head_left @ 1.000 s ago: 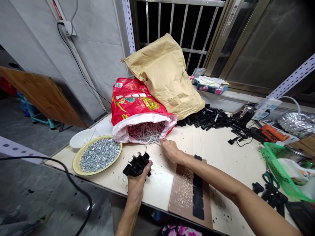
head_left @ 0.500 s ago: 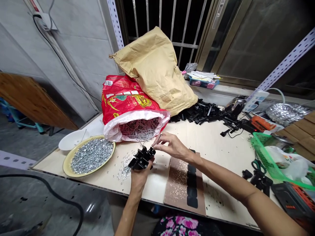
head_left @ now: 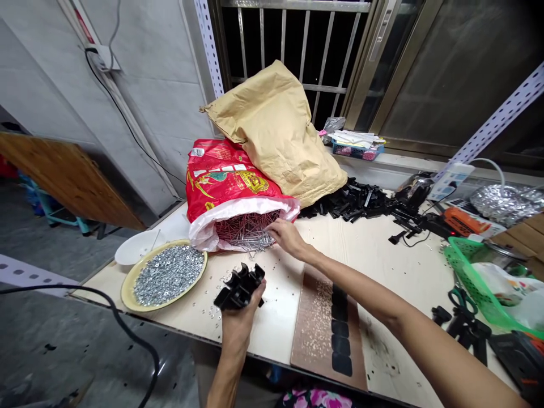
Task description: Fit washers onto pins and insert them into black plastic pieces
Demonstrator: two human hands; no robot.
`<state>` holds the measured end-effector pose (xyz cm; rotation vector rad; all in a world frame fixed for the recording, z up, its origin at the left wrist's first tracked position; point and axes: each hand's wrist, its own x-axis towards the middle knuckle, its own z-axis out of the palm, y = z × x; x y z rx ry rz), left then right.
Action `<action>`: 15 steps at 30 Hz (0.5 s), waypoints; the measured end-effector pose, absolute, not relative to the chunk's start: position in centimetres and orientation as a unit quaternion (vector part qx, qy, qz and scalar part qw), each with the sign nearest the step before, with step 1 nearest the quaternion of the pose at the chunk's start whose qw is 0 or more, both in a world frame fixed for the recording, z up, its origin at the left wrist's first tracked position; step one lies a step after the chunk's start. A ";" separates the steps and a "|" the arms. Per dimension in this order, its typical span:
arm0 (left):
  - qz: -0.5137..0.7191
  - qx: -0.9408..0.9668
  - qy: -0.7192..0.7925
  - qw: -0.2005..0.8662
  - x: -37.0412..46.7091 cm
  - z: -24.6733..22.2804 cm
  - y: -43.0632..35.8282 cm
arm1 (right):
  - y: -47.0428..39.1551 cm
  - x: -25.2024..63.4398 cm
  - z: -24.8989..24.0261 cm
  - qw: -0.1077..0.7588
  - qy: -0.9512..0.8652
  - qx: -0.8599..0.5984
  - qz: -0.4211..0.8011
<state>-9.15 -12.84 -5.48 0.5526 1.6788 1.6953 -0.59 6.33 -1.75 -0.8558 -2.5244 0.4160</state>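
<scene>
Barred window [head_left: 283,48] beyond right hand [head_left: 289,238]. Pale table [head_left: 395,277] beneath. Red sack [head_left: 232,181] ahead, its mouth at right hand, fingers nearly closed by thin rods [head_left: 249,231]; cannot tell whether any held. Left hand [head_left: 242,317], nearer body, wrapped around black parts [head_left: 240,287] jutting past thumb.

Head-worn camera | from my spot in the room, it faced forward and down | table [head_left: 365,243] lay near, window [head_left: 374,68] farther off, up top
</scene>
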 end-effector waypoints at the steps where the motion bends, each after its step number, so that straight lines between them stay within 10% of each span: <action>1: 0.644 0.217 0.654 0.333 -9.3 -5.4 -12.8 | 7.0 -1.5 -2.5 0.182 -0.928 -0.307 0.105; 10: 0.639 0.241 0.654 0.325 -10.1 -5.3 -11.9 | 9.0 -5.1 -4.4 0.137 -0.958 -0.244 0.060; 15: 0.622 0.256 0.680 0.290 -11.0 -6.1 -11.1 | 6.9 -2.3 -1.8 0.369 -0.875 -0.239 0.203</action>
